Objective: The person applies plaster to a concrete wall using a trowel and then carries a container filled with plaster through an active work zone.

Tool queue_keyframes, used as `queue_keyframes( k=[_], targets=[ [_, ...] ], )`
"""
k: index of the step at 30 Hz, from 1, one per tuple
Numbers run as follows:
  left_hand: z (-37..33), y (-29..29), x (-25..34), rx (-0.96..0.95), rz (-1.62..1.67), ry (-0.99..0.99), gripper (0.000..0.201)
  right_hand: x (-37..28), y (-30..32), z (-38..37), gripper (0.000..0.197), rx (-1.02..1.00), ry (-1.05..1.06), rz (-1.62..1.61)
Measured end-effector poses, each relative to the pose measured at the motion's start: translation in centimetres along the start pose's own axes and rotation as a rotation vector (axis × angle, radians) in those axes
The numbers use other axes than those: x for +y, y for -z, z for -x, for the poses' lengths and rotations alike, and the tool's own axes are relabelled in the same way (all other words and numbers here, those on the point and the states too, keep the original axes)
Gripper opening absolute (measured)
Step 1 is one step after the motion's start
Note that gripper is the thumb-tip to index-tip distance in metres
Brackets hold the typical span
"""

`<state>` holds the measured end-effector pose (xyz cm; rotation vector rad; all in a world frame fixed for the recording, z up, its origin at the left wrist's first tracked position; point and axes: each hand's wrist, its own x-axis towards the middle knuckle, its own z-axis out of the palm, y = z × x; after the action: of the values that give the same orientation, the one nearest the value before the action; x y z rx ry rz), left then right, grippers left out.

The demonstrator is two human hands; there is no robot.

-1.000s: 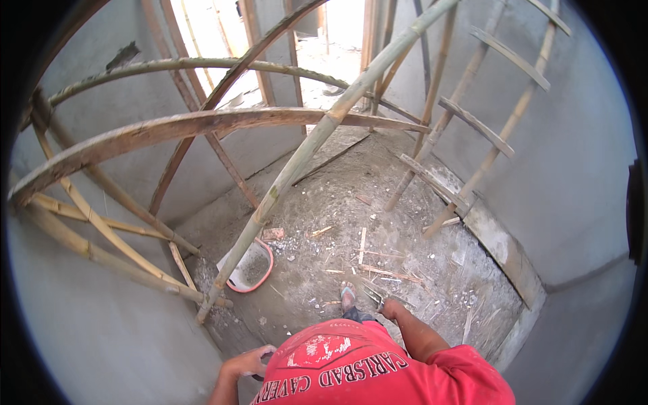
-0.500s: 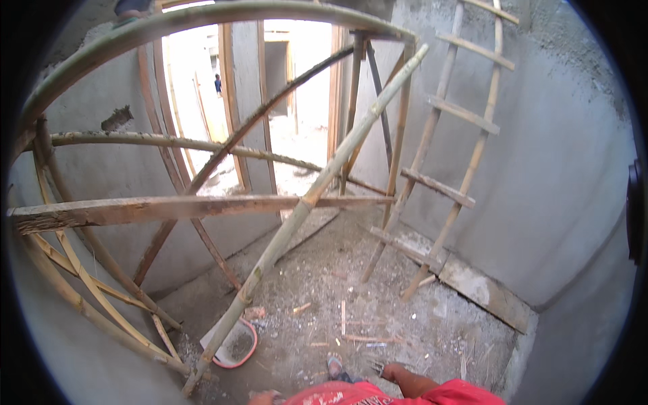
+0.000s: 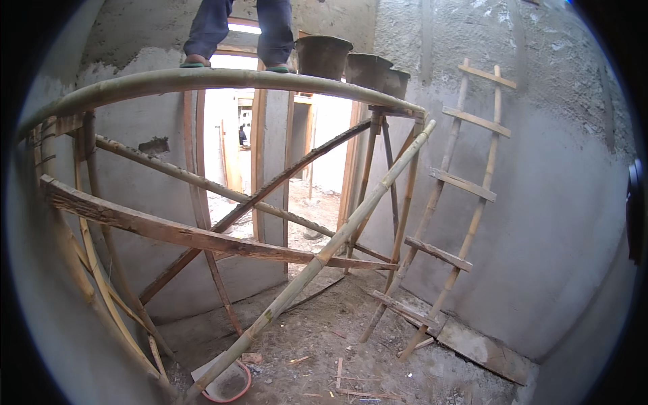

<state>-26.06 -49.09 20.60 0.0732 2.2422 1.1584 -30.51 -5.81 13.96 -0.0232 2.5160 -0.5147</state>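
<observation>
Neither of my hands shows at this moment. In front of me stands a bamboo scaffold, its curved-looking top pole (image 3: 223, 79) running across the view. A slanting bamboo pole (image 3: 290, 291) leans from the floor at lower left up to the scaffold's right end. A rough wooden plank (image 3: 175, 234) crosses the scaffold at mid height. On top stand another person's legs (image 3: 270, 34) in dark trousers and sandals. Dark buckets (image 3: 322, 57) sit in a row to the right of those feet.
A ladder (image 3: 439, 185) of bamboo and wood leans on the grey plastered wall (image 3: 540, 223) at right. Doorway openings (image 3: 317, 148) lie behind the scaffold. A round red-rimmed thing (image 3: 244, 391) rests on the floor at lower left, near scattered wood scraps (image 3: 339, 371).
My view has tilted upward. My hands and red sleeve have left the lower edge, while the person's legs and the buckets on the scaffold have come into sight.
</observation>
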Motion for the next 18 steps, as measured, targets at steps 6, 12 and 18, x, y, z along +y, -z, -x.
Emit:
queue_keyframes(
  k=[6,12,18],
  targets=[
    [2.2,-1.9,1.0,0.073,0.100,0.030,0.046,-2.1,3.8,-0.7,0.018,0.005,0.088,0.043],
    [4.4,-4.9,2.4,0.168,0.203,0.094,0.048,-2.2,5.9,-0.5,0.017,0.005,0.194,0.051],
    [6.6,-8.8,4.9,0.270,0.311,0.155,0.050,-0.3,7.8,1.0,0.017,0.013,0.291,0.033]
  ],
)
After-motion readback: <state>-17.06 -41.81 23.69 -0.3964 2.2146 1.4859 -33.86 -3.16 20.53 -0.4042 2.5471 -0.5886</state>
